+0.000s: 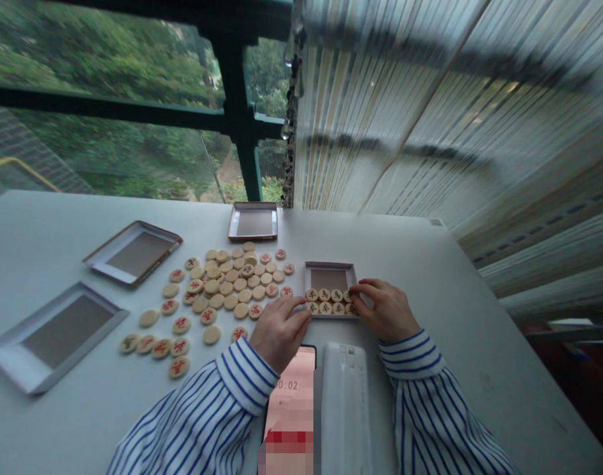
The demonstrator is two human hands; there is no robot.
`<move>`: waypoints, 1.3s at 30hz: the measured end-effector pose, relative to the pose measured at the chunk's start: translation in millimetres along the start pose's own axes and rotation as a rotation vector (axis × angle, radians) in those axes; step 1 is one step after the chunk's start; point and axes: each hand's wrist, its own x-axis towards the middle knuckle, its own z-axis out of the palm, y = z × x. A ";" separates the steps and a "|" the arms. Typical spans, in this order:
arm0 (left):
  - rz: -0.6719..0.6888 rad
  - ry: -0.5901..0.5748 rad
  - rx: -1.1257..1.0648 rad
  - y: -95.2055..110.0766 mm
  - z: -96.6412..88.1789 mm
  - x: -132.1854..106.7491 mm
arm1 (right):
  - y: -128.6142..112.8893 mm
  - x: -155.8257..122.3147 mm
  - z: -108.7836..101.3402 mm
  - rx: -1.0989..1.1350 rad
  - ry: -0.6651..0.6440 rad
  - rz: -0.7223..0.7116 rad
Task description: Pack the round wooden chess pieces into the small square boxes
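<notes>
a strand curtain (371,119) and a window (108,145) are seen beyond the fingers of the left hand (280,328) and right hand (388,310), past the far edge of a white worktop (460,297). four shallow open trays are counted: a pale tray (61,330) and a brown-edged tray (140,254) are set well to the left of the left fingers, a second brown-edged tray (253,222) is set beyond them, and a small white tray (328,278) is flanked by both hands. one long white case (346,409) is placed on the near side of the fingers; beside it one phone (296,376) is partly covered by the left sleeve (197,422), and ":02" can be read on its pink screen. the left fingers are slightly parted, their tips brought to the left end of the small white tray; the right thumb and forefinger are brought to its right end. whether anything is pinched cannot be told. between the fingertips, eight round pieces (324,308) with black characters are lined up in two rows of four, "卒" apparently repeated. left of the left fingers, several dozen loose pieces (212,287) are scattered, too overlapped to be counted exactly; many red characters are shown.
</notes>
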 end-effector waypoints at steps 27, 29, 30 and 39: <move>0.011 0.021 0.020 2.7 -1.5 1.6 | -1.9 -1.1 3.2 0.148 0.012 0.130; 0.012 0.024 0.023 3.3 -1.8 2.0 | -0.8 -1.2 4.3 0.154 0.018 0.117; 0.011 0.022 0.025 3.5 -2.1 2.2 | -0.4 -1.3 4.7 0.153 0.022 0.111; -0.003 0.026 0.010 7.7 -6.5 3.7 | -3.6 -0.9 0.3 0.137 0.163 0.093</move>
